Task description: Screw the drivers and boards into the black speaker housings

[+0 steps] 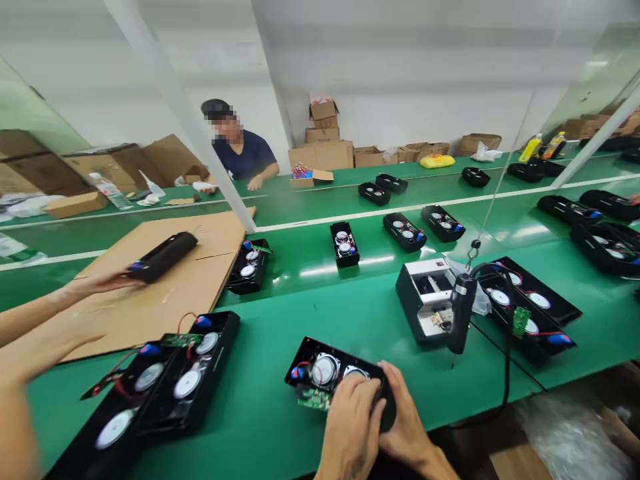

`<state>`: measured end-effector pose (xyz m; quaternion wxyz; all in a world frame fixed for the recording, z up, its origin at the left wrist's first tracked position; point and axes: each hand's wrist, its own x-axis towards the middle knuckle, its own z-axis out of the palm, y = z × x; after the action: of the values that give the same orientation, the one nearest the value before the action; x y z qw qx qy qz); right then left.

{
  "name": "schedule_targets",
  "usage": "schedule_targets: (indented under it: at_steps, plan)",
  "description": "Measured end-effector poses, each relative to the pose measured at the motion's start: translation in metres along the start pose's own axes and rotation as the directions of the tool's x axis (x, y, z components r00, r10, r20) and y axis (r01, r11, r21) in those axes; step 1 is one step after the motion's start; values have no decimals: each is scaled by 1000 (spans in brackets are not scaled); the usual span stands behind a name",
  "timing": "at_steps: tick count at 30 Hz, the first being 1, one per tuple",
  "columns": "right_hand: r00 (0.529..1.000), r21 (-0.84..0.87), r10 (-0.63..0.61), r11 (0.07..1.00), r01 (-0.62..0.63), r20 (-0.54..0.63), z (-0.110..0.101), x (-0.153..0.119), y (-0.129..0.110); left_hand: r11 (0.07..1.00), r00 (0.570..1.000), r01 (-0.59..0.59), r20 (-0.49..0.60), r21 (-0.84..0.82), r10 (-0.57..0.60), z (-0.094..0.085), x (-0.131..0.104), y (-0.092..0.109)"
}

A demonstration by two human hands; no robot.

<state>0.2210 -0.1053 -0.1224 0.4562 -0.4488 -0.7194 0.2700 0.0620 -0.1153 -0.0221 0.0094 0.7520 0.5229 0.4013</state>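
A black speaker housing (313,353) lies open side up at the table's front edge. Two round silver drivers, a blue cylindrical part and red wires show inside it, and a green circuit board (315,399) hangs over its near side. My left hand (353,417) has its fingers bent and close together over the right-hand driver, partly covering it. What the fingertips touch inside is hidden. My right hand (405,417) wraps round the housing's right end, with the thumb side toward the left hand.
Left, another person's arms hold a black speaker (167,257) over a cardboard sheet (215,240); open housings (190,373) lie below. To the right stand a screw feeder box (425,300) and a hanging electric screwdriver (461,310). More housings line the green belt; a co-worker (245,153) sits opposite.
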Motion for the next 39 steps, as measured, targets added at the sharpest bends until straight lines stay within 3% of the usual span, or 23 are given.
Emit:
schedule_targets:
  at_steps: [2,5,7,9,11,13,14,17,20,23,26,31,39]
  plan:
    - [977,34,92,994,-100,192,-41,26,7,994,995,-103,-23,-43,102,-24,2,-6]
    - [870,67,103,986,-154,482,-101,70,14,972,972,-231,21,-36,232,-56,6,-22]
    - [795,40,122,983,-180,594,-130,90,11,957,953,-288,97,-14,288,-66,8,-33]
    - [773,-14,145,985,-174,617,-142,99,-2,948,942,-318,113,-2,316,-65,7,-41]
    - [837,-28,98,995,-99,538,-139,98,-22,949,945,-314,92,-3,313,-59,5,-46]
    - [909,-7,-55,998,64,412,-124,91,-45,960,957,-281,75,-14,281,-50,3,-47]
    - [919,-10,-141,988,156,369,-113,87,-56,966,964,-256,68,-25,257,-46,2,-46]
    - [865,-120,-302,918,377,401,-82,77,-77,981,982,-178,48,-82,182,-36,1,-41]
    - [822,-288,-257,849,444,508,-64,75,-81,986,988,-142,54,-90,147,-30,-2,-42]
    - [787,-341,-151,840,421,599,-60,80,-80,993,987,-111,117,-35,114,-31,-8,-51]
    - [724,-292,-92,875,386,683,-62,87,-82,997,977,-80,198,-9,80,-33,-15,-60]
    - [640,-276,6,905,323,769,-63,95,-85,996,955,-87,284,-19,89,-35,-14,-60]
    - [604,-241,5,920,310,797,-67,93,-88,989,916,-149,378,4,137,-33,-14,-58]
